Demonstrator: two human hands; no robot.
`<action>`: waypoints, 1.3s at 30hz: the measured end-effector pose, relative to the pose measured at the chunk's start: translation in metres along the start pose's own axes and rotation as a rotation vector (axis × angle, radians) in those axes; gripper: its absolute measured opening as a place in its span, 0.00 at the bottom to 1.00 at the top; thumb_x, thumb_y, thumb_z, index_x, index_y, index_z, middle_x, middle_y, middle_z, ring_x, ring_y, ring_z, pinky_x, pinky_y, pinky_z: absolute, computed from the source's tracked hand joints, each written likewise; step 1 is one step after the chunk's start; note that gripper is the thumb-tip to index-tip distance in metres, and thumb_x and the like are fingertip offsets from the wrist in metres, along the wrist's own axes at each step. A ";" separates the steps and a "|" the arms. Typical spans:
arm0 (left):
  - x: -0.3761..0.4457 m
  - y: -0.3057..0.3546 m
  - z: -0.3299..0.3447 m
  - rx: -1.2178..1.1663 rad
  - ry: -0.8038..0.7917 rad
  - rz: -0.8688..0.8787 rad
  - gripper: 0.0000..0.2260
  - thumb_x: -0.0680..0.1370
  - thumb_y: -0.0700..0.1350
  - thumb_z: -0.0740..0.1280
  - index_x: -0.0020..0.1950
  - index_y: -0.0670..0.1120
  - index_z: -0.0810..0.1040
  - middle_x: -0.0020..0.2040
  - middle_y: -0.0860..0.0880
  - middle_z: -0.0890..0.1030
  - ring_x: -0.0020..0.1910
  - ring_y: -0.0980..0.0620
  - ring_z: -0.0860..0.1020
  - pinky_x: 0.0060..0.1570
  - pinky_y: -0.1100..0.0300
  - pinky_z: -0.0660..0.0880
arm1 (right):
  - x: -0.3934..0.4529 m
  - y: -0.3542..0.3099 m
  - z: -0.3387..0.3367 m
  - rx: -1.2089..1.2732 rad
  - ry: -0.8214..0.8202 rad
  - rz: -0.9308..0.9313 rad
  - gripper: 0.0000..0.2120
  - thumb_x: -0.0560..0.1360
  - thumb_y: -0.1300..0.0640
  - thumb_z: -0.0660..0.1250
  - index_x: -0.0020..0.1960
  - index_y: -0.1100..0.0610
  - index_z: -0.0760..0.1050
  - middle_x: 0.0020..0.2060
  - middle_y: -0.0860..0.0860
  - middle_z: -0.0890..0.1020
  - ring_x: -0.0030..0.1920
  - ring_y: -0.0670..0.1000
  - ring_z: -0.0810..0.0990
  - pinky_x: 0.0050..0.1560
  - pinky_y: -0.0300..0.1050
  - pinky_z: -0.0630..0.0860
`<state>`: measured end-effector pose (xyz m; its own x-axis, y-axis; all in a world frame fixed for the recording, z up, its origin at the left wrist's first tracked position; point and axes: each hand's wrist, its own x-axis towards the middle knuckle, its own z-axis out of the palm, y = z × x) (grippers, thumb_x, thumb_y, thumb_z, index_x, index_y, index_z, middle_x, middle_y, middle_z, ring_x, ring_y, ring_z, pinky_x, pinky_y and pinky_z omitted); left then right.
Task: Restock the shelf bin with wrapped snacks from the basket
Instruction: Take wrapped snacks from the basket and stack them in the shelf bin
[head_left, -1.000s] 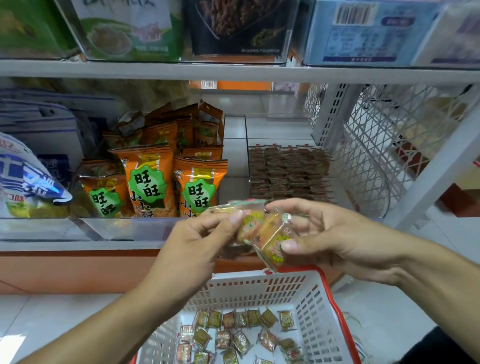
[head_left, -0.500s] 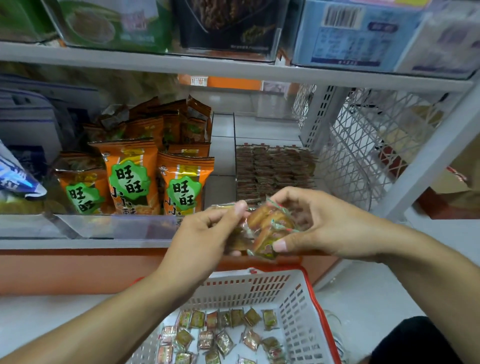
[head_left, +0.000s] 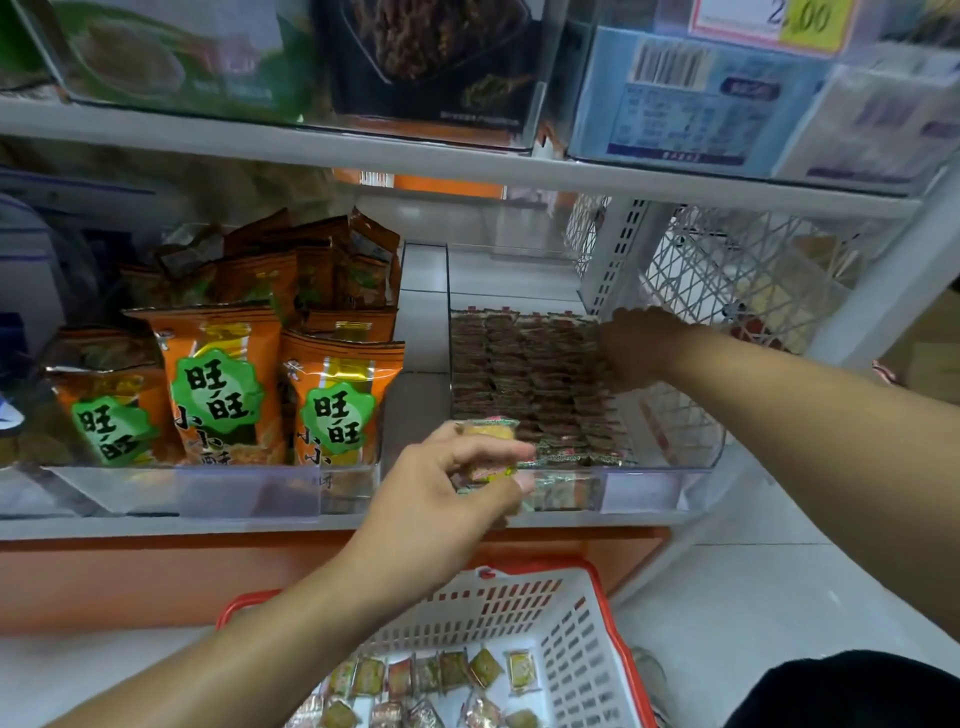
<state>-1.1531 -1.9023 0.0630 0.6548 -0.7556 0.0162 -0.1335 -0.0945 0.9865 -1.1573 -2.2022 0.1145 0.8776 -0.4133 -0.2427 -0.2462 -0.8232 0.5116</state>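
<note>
Head view: left hand pinches wrapped snacks near 旺旺 bags; right hand, grip unclear, reaches into bin.

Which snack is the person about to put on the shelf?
Start at the red-rimmed white plastic basket below the shelf. Just above it, the left hand pinches a small clear-wrapped yellow snack, lifted clear of the brown packets in the bin.

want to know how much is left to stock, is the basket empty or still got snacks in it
Not empty. Wrapped snacks lie scattered over the floor of the basket, roughly one layer deep.
</note>
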 end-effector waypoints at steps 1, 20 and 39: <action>0.001 0.000 0.000 0.018 -0.003 0.004 0.07 0.76 0.52 0.75 0.52 0.63 0.86 0.51 0.63 0.78 0.52 0.62 0.82 0.52 0.59 0.83 | 0.003 -0.001 0.004 -0.042 -0.006 -0.014 0.18 0.77 0.52 0.66 0.65 0.58 0.74 0.54 0.58 0.79 0.53 0.60 0.80 0.50 0.49 0.76; -0.001 0.013 -0.003 -0.073 0.036 -0.077 0.16 0.84 0.38 0.64 0.50 0.55 0.89 0.56 0.50 0.79 0.43 0.58 0.83 0.44 0.61 0.83 | -0.008 -0.026 0.012 -0.368 -0.085 0.054 0.31 0.85 0.47 0.52 0.82 0.60 0.48 0.81 0.59 0.54 0.81 0.63 0.49 0.79 0.64 0.42; -0.030 0.033 -0.035 -0.819 0.040 -0.246 0.20 0.84 0.35 0.56 0.58 0.48 0.87 0.60 0.43 0.85 0.54 0.37 0.86 0.40 0.48 0.84 | -0.161 -0.118 -0.030 1.459 0.261 -0.363 0.13 0.72 0.61 0.78 0.52 0.50 0.78 0.45 0.45 0.86 0.44 0.45 0.83 0.48 0.45 0.81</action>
<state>-1.1514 -1.8604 0.1005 0.6224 -0.7503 -0.2228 0.5855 0.2574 0.7687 -1.2572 -2.0272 0.1183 0.9853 -0.1612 0.0557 -0.0487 -0.5792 -0.8137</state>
